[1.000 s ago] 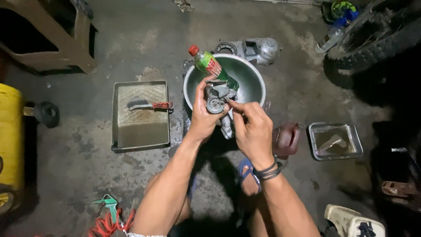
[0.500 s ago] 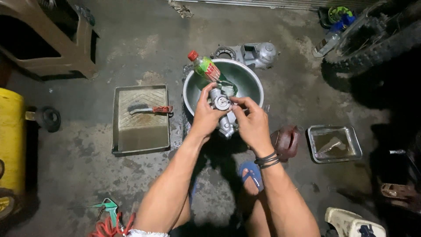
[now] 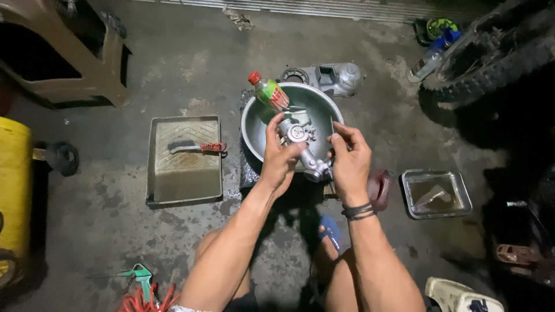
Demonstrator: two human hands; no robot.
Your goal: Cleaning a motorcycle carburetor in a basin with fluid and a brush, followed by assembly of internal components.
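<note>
Clamped in my left hand [image 3: 281, 159], the small metal engine part [image 3: 303, 147] hangs over the steel basin's [image 3: 254, 130] 6 o'clock rim, my right hand [image 3: 350, 162] pinching its lower end, so I'd keep both grips firm above the basin.

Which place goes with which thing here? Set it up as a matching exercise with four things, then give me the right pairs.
Things:
1. small metal engine part
2. plastic bottle with red cap
3. brush with red handle
4. grey engine cover

Places:
A. lying in the rectangular tray
B. on the floor behind the metal bowl
C. held in the left hand and right hand, over the bowl
D. leaning on the bowl's far left rim

Pairs: 1-C, 2-D, 3-A, 4-B
</note>
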